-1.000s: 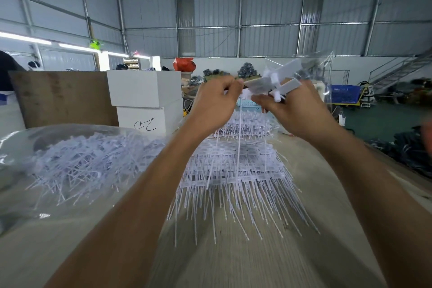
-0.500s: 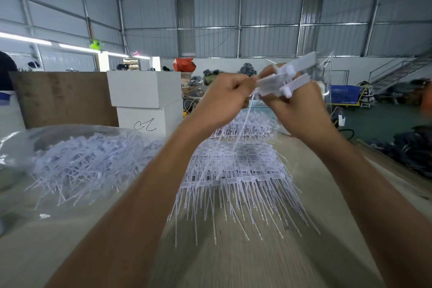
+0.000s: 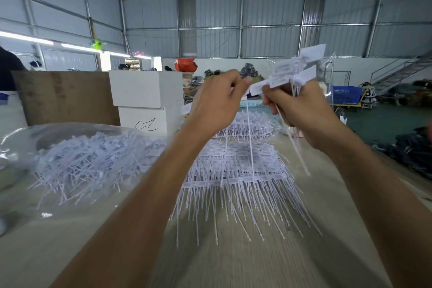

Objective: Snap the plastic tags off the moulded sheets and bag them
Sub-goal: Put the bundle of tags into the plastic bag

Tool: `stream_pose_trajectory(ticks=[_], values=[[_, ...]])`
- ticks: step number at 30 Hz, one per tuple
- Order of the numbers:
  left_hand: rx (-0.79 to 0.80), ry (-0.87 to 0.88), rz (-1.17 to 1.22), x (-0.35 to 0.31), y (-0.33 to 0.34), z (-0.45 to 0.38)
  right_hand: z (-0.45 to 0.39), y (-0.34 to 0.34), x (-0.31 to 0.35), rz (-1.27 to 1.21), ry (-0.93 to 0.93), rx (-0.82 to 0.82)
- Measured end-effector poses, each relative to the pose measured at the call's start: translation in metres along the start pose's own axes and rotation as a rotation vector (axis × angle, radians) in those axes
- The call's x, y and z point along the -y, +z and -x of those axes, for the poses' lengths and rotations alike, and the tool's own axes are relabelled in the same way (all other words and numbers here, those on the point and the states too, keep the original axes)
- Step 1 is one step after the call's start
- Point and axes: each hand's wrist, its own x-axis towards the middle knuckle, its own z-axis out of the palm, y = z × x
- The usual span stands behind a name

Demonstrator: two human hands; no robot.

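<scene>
Overhead, both hands' grip clamped on tags (image 3: 289,72), well above moulded sheets (image 3: 236,170).

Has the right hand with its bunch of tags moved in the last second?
Yes. The right hand has drifted slightly right and up with the tags, judged against the blue crate behind it.

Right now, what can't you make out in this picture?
Head view only:
- Print on the tags gripped by the right hand: blurred.
- What the left hand pinches: hidden behind its fingers.
- Clear bag of loose tags: left edge cuts it off.
</scene>
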Motion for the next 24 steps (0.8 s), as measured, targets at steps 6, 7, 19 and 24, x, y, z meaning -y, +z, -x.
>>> stream_pose_trajectory(ticks=[6,7,19,24], values=[[0.025,0.189,-0.342,-0.008,0.002,0.005,-0.002,0.003,-0.003,0.195,-0.033,-0.166],[0.034,0.196,-0.341,-0.008,0.002,0.005,-0.004,0.003,-0.002,0.246,-0.056,-0.192],[0.168,0.227,-0.343,-0.007,0.004,0.005,-0.007,0.008,-0.019,0.662,-0.087,-0.320],[0.162,0.140,0.011,-0.015,-0.008,0.002,-0.012,-0.014,-0.031,0.538,0.038,-0.435]])
